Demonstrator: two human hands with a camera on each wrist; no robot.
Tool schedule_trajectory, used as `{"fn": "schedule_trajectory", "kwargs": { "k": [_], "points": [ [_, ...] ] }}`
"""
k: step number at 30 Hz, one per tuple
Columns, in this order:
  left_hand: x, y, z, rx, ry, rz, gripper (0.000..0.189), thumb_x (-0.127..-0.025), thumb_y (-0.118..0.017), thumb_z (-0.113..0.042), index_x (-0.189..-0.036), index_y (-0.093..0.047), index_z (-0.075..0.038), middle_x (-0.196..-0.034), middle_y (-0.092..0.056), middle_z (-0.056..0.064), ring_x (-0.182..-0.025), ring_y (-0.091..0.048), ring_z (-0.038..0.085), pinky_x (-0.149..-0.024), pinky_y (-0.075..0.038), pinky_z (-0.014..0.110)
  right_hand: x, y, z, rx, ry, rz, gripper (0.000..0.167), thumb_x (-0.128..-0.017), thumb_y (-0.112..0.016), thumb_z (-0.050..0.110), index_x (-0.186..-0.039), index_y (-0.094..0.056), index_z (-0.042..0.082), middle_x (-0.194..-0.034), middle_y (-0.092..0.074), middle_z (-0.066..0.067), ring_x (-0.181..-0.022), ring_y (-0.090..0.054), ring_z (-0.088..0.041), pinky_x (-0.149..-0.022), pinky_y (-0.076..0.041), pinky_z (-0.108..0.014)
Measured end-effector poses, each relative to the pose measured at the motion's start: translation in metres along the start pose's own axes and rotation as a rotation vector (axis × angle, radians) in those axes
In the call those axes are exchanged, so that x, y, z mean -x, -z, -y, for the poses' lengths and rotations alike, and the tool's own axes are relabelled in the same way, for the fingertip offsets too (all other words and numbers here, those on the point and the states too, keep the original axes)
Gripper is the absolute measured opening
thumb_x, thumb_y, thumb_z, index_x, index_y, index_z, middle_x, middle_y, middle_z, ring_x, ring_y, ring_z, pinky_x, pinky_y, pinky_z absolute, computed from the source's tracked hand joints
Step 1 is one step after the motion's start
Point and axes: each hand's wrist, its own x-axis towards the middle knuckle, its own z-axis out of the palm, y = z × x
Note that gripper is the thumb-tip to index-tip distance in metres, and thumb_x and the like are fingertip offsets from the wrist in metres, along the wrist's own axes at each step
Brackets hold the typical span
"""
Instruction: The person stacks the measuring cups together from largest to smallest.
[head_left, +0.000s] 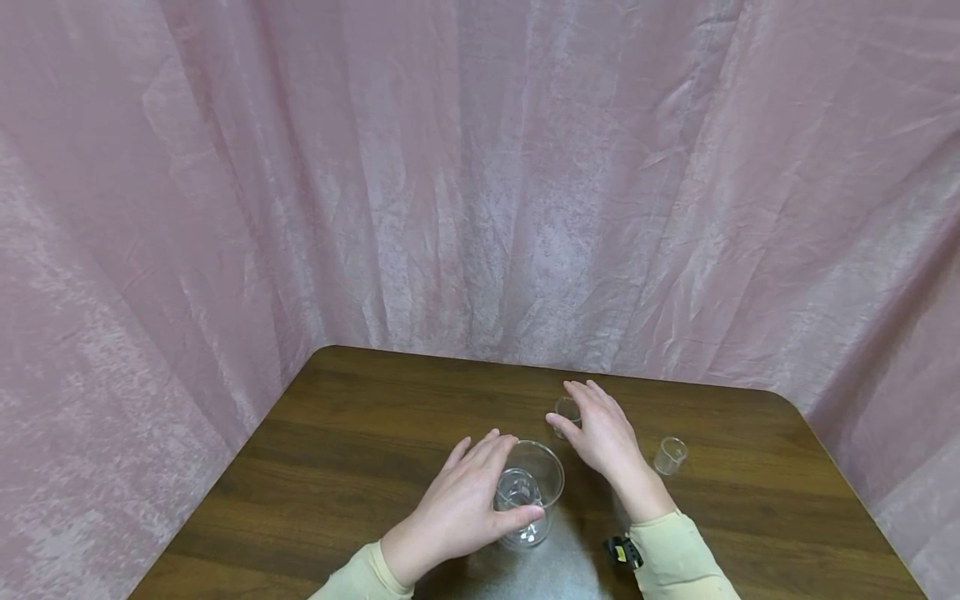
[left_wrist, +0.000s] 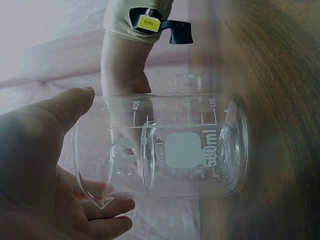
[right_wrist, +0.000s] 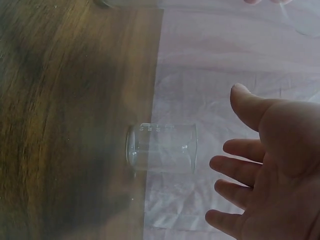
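Standing upright below the right hand's (head_left: 600, 429) fingers: a small beaker (right_wrist: 165, 150)

It sits on the tabletop (head_left: 360, 417), long axis vertical, rim toward the palm, just apart from the spread fingers. The right hand is nearer. A matching beaker (head_left: 671, 457) stands right of that wrist. Nearer the body, the left hand (head_left: 465, 500) grips the large beaker (left_wrist: 182, 150), another glass (head_left: 517, 487) nested inside. Nothing appears to block the fingers.

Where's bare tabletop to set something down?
Bare: table left of the left hand; also between the rightmost beaker and the table's right edge. Crowded: centre, around the large beaker, far beaker and right hand.
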Motion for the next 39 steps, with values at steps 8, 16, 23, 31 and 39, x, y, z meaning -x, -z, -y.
{"fn": "schedule_trajectory", "kwargs": {
  "k": [8, 16, 23, 31, 39],
  "points": [
    [0.0, 0.0008, -0.0001, 0.004, 0.003, 0.009, 0.09, -0.096, -0.072, -0.072, -0.158, -0.053, -0.009, -0.158, -0.059, 0.006, -0.158, -0.045, 0.029, -0.128, -0.033, 0.061, -0.001, -0.0011, 0.001, 0.003, -0.023, 0.021, 0.069, -0.103, -0.079, 0.037, -0.155, -0.058, -0.004, -0.157, -0.057, -0.027, -0.158, -0.039, -0.048, -0.126, -0.033, -0.067],
    [0.0002, 0.0015, 0.0001, 0.006, 0.003, 0.014, 0.091, -0.097, -0.071, -0.072, -0.159, -0.053, -0.008, -0.159, -0.059, 0.007, -0.158, -0.044, 0.029, -0.128, -0.033, 0.062, -0.0043, -0.0037, -0.0029, 0.027, -0.05, 0.06, 0.069, -0.105, -0.078, 0.037, -0.156, -0.056, -0.004, -0.157, -0.057, -0.028, -0.157, -0.039, -0.048, -0.125, -0.035, -0.067],
    [0.0005, 0.0019, -0.0001, 0.004, 0.003, 0.012, 0.091, -0.097, -0.072, -0.072, -0.159, -0.053, -0.008, -0.159, -0.059, 0.007, -0.158, -0.045, 0.029, -0.128, -0.033, 0.062, -0.0057, -0.0064, -0.0057, 0.034, -0.073, 0.086, 0.07, -0.105, -0.077, 0.038, -0.156, -0.056, -0.004, -0.158, -0.056, -0.029, -0.157, -0.04, -0.049, -0.125, -0.035, -0.067],
    [0.0006, 0.0018, 0.0002, 0.003, 0.007, 0.013, 0.09, -0.097, -0.071, -0.073, -0.158, -0.053, -0.01, -0.159, -0.059, 0.006, -0.157, -0.045, 0.029, -0.127, -0.034, 0.062, -0.0068, -0.0094, -0.0053, 0.033, -0.091, 0.099, 0.066, -0.104, -0.078, 0.035, -0.154, -0.059, -0.003, -0.157, -0.057, -0.028, -0.157, -0.04, -0.048, -0.123, -0.036, -0.068],
    [0.0005, 0.0011, 0.0008, 0.011, 0.008, 0.015, 0.091, -0.097, -0.071, -0.073, -0.158, -0.053, -0.009, -0.159, -0.059, 0.006, -0.158, -0.045, 0.029, -0.127, -0.034, 0.062, -0.0065, -0.0096, -0.0053, 0.045, -0.095, 0.104, 0.064, -0.104, -0.078, 0.034, -0.152, -0.06, -0.004, -0.156, -0.057, -0.029, -0.156, -0.041, -0.048, -0.122, -0.037, -0.067]
  ]
}}
